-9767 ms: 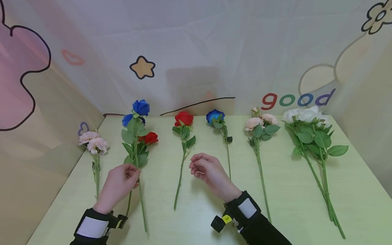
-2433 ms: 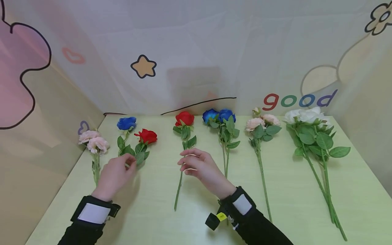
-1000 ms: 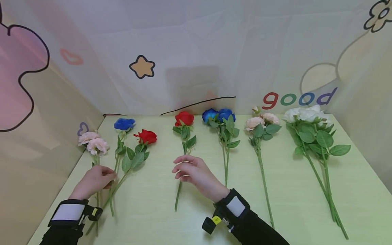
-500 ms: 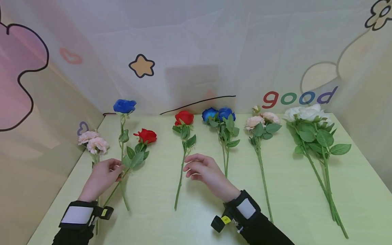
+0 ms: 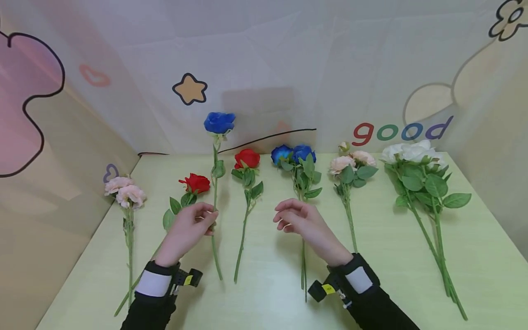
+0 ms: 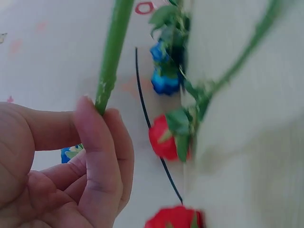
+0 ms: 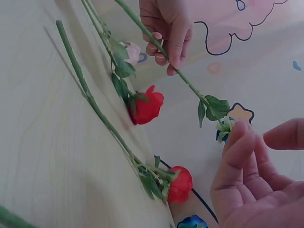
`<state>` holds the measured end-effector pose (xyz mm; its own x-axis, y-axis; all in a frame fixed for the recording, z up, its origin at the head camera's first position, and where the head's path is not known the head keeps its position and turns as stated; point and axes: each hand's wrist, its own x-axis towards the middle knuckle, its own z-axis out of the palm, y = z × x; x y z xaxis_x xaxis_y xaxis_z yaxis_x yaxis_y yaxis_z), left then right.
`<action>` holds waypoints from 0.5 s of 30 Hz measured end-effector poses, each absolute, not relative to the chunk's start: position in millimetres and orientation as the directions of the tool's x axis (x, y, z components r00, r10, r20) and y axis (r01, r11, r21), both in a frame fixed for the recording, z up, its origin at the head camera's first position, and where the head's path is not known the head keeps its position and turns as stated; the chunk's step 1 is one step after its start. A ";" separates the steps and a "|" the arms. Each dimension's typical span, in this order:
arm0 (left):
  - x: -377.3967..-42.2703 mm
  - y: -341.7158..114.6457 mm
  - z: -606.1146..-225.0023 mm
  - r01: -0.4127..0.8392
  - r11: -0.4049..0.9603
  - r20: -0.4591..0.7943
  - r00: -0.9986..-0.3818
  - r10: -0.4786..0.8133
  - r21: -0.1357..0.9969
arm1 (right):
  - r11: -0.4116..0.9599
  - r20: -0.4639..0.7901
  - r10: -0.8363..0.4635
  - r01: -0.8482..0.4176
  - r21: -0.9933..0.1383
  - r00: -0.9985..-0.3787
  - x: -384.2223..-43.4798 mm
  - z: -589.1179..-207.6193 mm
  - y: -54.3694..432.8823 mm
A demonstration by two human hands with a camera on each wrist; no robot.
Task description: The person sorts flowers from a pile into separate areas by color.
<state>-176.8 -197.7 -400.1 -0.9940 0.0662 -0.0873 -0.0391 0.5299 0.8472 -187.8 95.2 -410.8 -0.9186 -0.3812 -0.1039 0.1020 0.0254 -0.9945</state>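
My left hand [image 5: 185, 234] pinches the stem of a blue rose [image 5: 219, 123] between thumb and fingers. The bloom stands up in front of the backdrop, and the stem [image 6: 112, 57] rises from my fingertips in the left wrist view. Loosely bent and holding nothing, my right hand [image 5: 312, 229] hovers over the stems of two blue roses [image 5: 304, 153] lying side by side. Between the hands lies a red rose [image 5: 247, 158]. Another red rose [image 5: 195, 183] lies behind my left hand, its stem partly covered by it.
Pale pink flowers [image 5: 131, 196] lie at the left of the table [image 5: 264, 307], their stem crossed by the left red rose's stem. Further right are a pink spray [image 5: 341, 165] and a bunch of white roses [image 5: 416, 153]. A printed cloth backdrop [image 5: 264, 55] closes off the back.
One blue rose went from the left hand to the blue one at centre right. The left hand then picked up another blue rose, lifting it rightward. The right hand has shifted right.
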 end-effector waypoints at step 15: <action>-196.8 -117.3 -395.8 -0.013 0.331 -0.079 -0.979 0.188 0.943 | 0.165 -0.092 -0.374 0.032 -0.986 -0.923 -189.7 -414.4 138.2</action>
